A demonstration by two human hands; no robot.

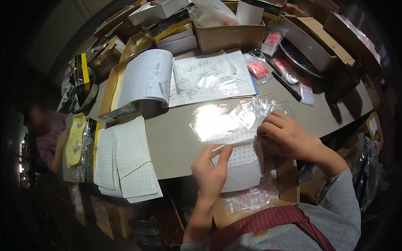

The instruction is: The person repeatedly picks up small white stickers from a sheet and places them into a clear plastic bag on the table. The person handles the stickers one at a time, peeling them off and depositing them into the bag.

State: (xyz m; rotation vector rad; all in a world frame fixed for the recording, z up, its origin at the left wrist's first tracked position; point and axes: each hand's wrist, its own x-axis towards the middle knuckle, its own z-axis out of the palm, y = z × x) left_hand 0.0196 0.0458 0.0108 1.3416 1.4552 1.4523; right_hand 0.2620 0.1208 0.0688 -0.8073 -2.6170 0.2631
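My left hand [211, 170] pinches a white sheet of small printed labels [243, 154] between thumb and fingers at its left side. The sheet is bent, with a plain white part hanging below the printed rows. My right hand [285, 134] is closed at the sheet's upper right edge; its fingertips are partly hidden behind the knuckles. Just beyond both hands lies a pile of clear zip bags [255, 112], with strong glare on its left part. Under the sheet, against my body, an open cardboard box [288, 179] holds small clear bags [253, 196] with little white pieces.
Stacks of label sheets [133, 157], one banded, lie at the table's left edge. Behind are an open booklet [146, 79], a covered paper [205, 75], black pens [287, 85], red-and-white packets [258, 69] and a cardboard box [230, 37]. Another person [50, 138] is at far left.
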